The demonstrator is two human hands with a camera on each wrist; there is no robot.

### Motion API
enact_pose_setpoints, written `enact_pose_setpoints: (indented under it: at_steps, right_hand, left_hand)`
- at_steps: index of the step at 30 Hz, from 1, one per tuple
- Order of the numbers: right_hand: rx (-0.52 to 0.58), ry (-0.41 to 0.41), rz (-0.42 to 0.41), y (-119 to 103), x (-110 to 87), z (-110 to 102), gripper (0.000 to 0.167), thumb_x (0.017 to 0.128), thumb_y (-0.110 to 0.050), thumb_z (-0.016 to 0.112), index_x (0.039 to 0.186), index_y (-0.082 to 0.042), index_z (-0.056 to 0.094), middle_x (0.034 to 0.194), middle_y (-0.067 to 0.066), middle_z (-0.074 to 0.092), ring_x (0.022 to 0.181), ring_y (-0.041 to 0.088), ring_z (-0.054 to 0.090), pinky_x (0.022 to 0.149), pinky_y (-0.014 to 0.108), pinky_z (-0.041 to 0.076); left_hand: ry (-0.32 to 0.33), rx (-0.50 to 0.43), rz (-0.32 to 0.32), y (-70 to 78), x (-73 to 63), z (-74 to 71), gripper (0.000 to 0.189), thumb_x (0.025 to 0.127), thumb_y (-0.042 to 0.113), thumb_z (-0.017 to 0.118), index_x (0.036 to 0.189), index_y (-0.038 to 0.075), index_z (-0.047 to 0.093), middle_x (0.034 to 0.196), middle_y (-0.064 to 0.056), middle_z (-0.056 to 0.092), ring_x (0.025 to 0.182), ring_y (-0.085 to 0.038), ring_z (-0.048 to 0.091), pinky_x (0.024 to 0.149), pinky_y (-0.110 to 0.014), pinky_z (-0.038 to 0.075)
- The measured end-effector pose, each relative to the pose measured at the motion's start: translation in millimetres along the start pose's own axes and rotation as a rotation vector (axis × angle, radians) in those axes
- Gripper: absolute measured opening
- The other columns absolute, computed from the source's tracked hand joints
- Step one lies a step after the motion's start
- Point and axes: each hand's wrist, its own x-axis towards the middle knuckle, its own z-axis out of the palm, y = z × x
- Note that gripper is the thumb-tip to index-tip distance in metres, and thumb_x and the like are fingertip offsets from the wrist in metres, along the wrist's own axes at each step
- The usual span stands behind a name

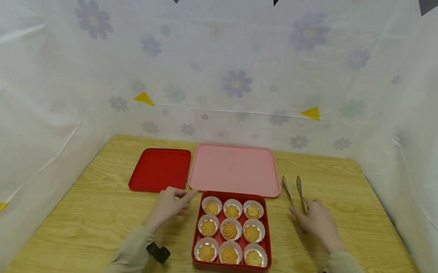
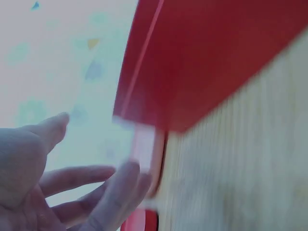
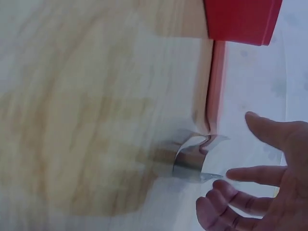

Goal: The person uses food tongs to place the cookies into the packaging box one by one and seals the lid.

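Observation:
A red square box (image 1: 231, 269) stands near the front of the table. Inside it, piped cookies (image 1: 229, 231) sit in white paper cups, in three rows of three. My left hand (image 1: 167, 204) is just left of the box's far corner, thumb and fingers apart with nothing between them. Metal tongs (image 1: 300, 192) lie on the table right of the box, their arms spread and tips pointing away. My right hand (image 1: 317, 222) is at the near end of the tongs. In the right wrist view, its thumb is spread wide and the index fingertip is right by the bent metal (image 3: 190, 162).
Behind the box lies a pink rectangular tray (image 1: 235, 169). Left of that is a flat red square tray (image 1: 161, 170). The wooden table (image 1: 85, 225) is enclosed by pale flower-patterned sheeting (image 1: 210, 64) at the back and sides.

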Motion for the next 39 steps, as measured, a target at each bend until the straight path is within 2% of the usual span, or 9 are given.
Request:
enact_pose_setpoints:
  at_steps: [3, 7, 12, 16, 20, 23, 30, 35, 39]
  right_hand:
    - [0.068, -0.001, -0.019, -3, 5.3, -2, 0.070, 0.098, -0.043, 0.061, 0.139, 0.014, 0.050, 0.118, 0.036, 0.060, 0.091, 0.037, 0.063, 0.072, 0.048, 0.052]
    - [0.131, 0.036, -0.045, -10, 10.0, 0, 0.062, 0.097, -0.033, 0.064, 0.137, 0.013, 0.052, 0.118, 0.034, 0.061, 0.093, 0.035, 0.063, 0.071, 0.044, 0.052]
    - [0.172, 0.060, -0.058, -19, 12.1, 4, 0.054, 0.097, -0.026, 0.065, 0.137, 0.009, 0.055, 0.120, 0.033, 0.060, 0.081, 0.028, 0.060, 0.064, 0.036, 0.048]
    - [0.255, 0.074, -0.101, -24, 13.2, 11, 0.046, 0.097, -0.021, 0.065, 0.132, 0.008, 0.060, 0.117, 0.030, 0.062, 0.061, 0.012, 0.045, 0.053, 0.026, 0.039]
    - [0.295, 0.080, -0.144, -27, 13.1, 19, 0.042, 0.096, -0.018, 0.066, 0.128, 0.008, 0.063, 0.102, 0.021, 0.062, 0.058, 0.007, 0.038, 0.053, 0.024, 0.036]
    - [0.315, 0.078, -0.156, -28, 12.8, 22, 0.040, 0.095, -0.016, 0.066, 0.127, 0.008, 0.064, 0.094, 0.015, 0.059, 0.060, 0.008, 0.038, 0.054, 0.024, 0.035]
    - [0.332, 0.073, -0.170, -28, 12.1, 24, 0.037, 0.096, -0.014, 0.066, 0.126, 0.007, 0.065, 0.097, 0.016, 0.061, 0.063, 0.012, 0.039, 0.056, 0.024, 0.034]
    - [0.349, 0.067, -0.178, -26, 12.3, 24, 0.037, 0.096, -0.015, 0.066, 0.126, 0.007, 0.065, 0.095, 0.014, 0.059, 0.063, 0.010, 0.040, 0.056, 0.024, 0.035]
    - [0.382, 0.052, -0.167, -27, 13.1, 23, 0.037, 0.097, -0.017, 0.065, 0.127, 0.005, 0.065, 0.103, 0.018, 0.063, 0.063, 0.008, 0.040, 0.055, 0.023, 0.036]
  left_hand:
    - [0.086, 0.116, 0.020, -11.9, 17.3, -22.9, 0.053, 0.098, 0.043, 0.063, 0.127, -0.001, 0.067, 0.121, -0.023, 0.071, 0.099, -0.034, 0.073, 0.086, -0.047, 0.058]
    - [0.197, 0.297, 0.028, -34.7, 43.0, -56.9, 0.055, 0.101, 0.036, 0.057, 0.135, -0.007, 0.058, 0.133, -0.028, 0.062, 0.116, -0.043, 0.063, 0.097, -0.056, 0.051]
    - [0.278, 0.509, -0.076, -63.7, 67.7, -93.9, 0.051, 0.102, 0.024, 0.048, 0.135, -0.016, 0.050, 0.132, -0.041, 0.053, 0.120, -0.057, 0.050, 0.105, -0.062, 0.038]
    - [0.262, 0.601, -0.189, -77.7, 76.1, -109.8, 0.046, 0.102, 0.019, 0.044, 0.125, -0.019, 0.053, 0.126, -0.046, 0.051, 0.117, -0.061, 0.047, 0.101, -0.065, 0.037]
    - [0.254, 0.567, -0.280, -82.2, 78.1, -113.7, 0.036, 0.100, 0.016, 0.046, 0.107, -0.016, 0.059, 0.119, -0.044, 0.054, 0.111, -0.060, 0.051, 0.094, -0.062, 0.045]
    - [0.282, 0.526, -0.301, -84.2, 78.3, -113.1, 0.030, 0.099, 0.013, 0.046, 0.101, -0.013, 0.062, 0.116, -0.042, 0.058, 0.107, -0.060, 0.055, 0.089, -0.061, 0.050]
    - [0.352, 0.485, -0.245, -85.5, 75.4, -112.4, 0.028, 0.097, 0.004, 0.042, 0.099, -0.011, 0.065, 0.107, -0.038, 0.066, 0.097, -0.055, 0.063, 0.080, -0.060, 0.054]
    - [0.412, 0.365, -0.209, -81.8, 73.9, -119.3, 0.031, 0.096, 0.006, 0.045, 0.110, -0.015, 0.064, 0.112, -0.037, 0.065, 0.103, -0.053, 0.061, 0.086, -0.058, 0.052]
    - [0.510, 0.253, -0.156, -71.7, 75.8, -121.2, 0.033, 0.099, 0.009, 0.046, 0.115, -0.012, 0.064, 0.110, -0.034, 0.066, 0.099, -0.047, 0.062, 0.080, -0.051, 0.051]
